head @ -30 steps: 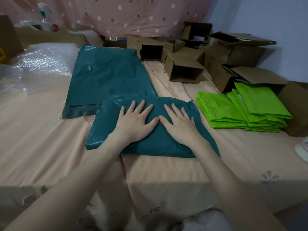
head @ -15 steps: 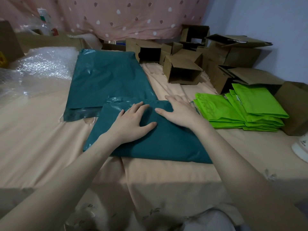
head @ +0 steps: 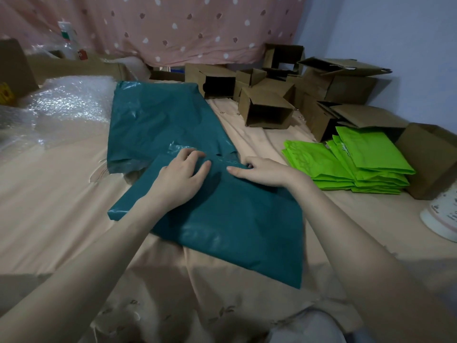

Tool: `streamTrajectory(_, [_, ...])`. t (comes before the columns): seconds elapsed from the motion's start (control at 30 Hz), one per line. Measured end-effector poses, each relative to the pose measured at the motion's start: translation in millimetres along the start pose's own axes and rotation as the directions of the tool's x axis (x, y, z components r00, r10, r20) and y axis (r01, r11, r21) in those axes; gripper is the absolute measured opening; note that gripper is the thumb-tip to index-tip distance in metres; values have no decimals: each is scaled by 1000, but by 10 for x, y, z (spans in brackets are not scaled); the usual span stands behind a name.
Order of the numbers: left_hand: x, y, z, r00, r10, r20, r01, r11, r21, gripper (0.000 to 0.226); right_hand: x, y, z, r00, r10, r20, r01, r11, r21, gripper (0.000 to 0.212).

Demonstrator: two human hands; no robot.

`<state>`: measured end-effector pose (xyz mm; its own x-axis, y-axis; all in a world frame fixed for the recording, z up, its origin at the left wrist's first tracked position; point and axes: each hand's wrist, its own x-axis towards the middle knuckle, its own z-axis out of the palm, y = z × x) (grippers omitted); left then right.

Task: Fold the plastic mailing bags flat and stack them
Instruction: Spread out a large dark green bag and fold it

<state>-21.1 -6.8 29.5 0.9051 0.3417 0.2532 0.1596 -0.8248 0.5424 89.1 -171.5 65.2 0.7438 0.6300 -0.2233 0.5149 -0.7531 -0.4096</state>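
A folded dark teal mailing bag (head: 222, 224) lies on the peach bedsheet in front of me, turned at a slant. My left hand (head: 181, 179) rests on its far edge with the fingers curled over that edge. My right hand (head: 262, 170) grips the same far edge a little to the right, fingers tucked under. Behind it lies a flat pile of unfolded teal bags (head: 160, 122). A stack of folded bright green bags (head: 353, 164) sits at the right.
Several open cardboard boxes (head: 267, 110) crowd the back right by the wall. Bubble wrap (head: 61, 105) covers the left side. A white container (head: 442, 216) stands at the right edge. A pink dotted curtain (head: 173, 26) hangs behind.
Both hands slid from flat on the middle of the folded teal bag to its far edge and curled onto it. The bag has turned and now lies more slanted.
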Motion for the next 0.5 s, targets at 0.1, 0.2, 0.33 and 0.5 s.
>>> streamTrajectory(0.1, [29, -54, -4, 998, -67, 9, 67, 997, 34, 39, -25, 57, 30, 1000, -16, -2, 16, 999, 49, 54])
streamTrajectory(0.2, [23, -93, 10, 997, -70, 31, 67, 993, 99, 41, -54, 35, 35, 999, -34, 1, 34, 995, 98, 79])
streamTrajectory(0.33, [1, -92, -14, 995, -57, -85, 66, 992, 105, 41, -77, 9, -20, 996, -87, -2, 86, 979, 186, 86])
streamTrajectory(0.5, [95, -131, -179, 956, -190, -224, 198, 980, 11, 51, -165, 31, -112, 984, -171, -56, 180, 957, 228, 75])
